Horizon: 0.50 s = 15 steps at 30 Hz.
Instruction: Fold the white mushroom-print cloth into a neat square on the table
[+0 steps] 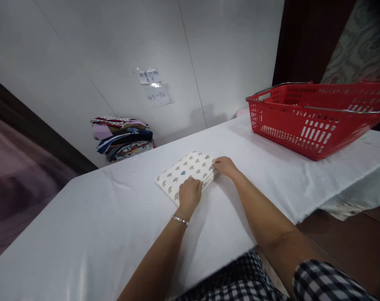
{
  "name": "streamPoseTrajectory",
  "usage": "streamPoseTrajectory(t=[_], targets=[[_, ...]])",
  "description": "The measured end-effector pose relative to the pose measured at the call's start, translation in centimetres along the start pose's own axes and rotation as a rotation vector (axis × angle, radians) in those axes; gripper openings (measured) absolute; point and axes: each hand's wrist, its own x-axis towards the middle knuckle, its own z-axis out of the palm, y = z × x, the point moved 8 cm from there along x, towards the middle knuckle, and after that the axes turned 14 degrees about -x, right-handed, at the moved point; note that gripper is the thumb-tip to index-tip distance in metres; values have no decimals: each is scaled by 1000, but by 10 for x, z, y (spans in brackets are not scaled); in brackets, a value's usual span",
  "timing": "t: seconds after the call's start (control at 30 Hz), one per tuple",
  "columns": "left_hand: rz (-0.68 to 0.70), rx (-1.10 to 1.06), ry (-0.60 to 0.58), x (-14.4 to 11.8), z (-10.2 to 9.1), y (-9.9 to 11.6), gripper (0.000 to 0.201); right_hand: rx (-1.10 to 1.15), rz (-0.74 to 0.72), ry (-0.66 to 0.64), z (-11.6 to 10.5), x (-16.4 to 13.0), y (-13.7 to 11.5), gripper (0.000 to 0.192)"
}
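A folded cream cloth [186,171] printed with grey mushroom shapes and a few coloured ones lies flat on the white-covered table [121,234]. Its layers show along the near right edge. My left hand [190,194], with a silver bracelet at the wrist, is closed on the cloth's near edge, fingers curled and partly hidden. At the right corner, my right hand [226,166] pinches the layers between thumb and fingers.
A red plastic basket [290,121] with metal handles stands on the table at the right. Several folded clothes [124,138] are stacked beyond the table's far left edge, against a white wall [227,50] carrying handwritten paper signs [158,95]. Pinkish fabric [17,175] hangs at the left.
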Motion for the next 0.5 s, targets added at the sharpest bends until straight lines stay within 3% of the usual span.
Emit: streamPoseTrajectory(t=[0.2,0.5], targets=[[-8,35,3,3,1,2,22,-15,-24,11,1,-2,-5,19],[46,33,43,2,0,7,29,-87,-31,17,-6,-2,-9,22]])
